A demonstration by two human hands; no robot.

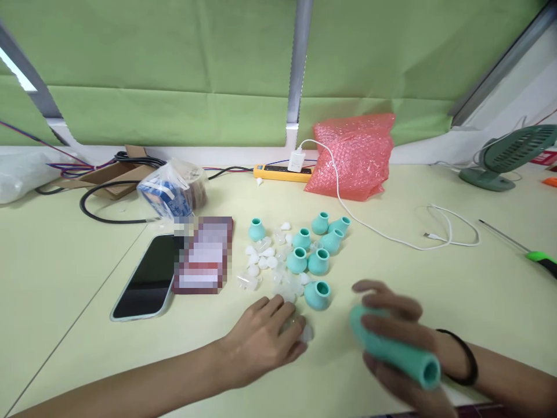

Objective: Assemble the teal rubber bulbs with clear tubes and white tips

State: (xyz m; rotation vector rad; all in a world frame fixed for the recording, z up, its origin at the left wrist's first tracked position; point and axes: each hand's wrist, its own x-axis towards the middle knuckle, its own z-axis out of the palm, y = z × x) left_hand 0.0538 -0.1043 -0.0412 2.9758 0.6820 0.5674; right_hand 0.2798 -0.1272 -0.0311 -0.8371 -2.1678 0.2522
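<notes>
Surface point(435, 290): pale, carries everything; the small parts sit centrally, probably to keep them in easy reach.
Pink bubble-wrap bag point(352, 154): 12 o'clock of the heap, back by the wall, well apart from the hands.
Phone point(148, 276): 9 o'clock, face up, off to one side.
Right hand point(404, 342): 5 o'clock, closed round the teal tube point(391, 351), gripped mid-body, likely to leave its open end free.
Left hand point(265, 337): 6 o'clock, palm down, fingers half curled over the clear pieces point(270, 258); whether one is pinched, cannot tell.
Teal cups point(313, 249): clustered just beside the clear pieces.
</notes>
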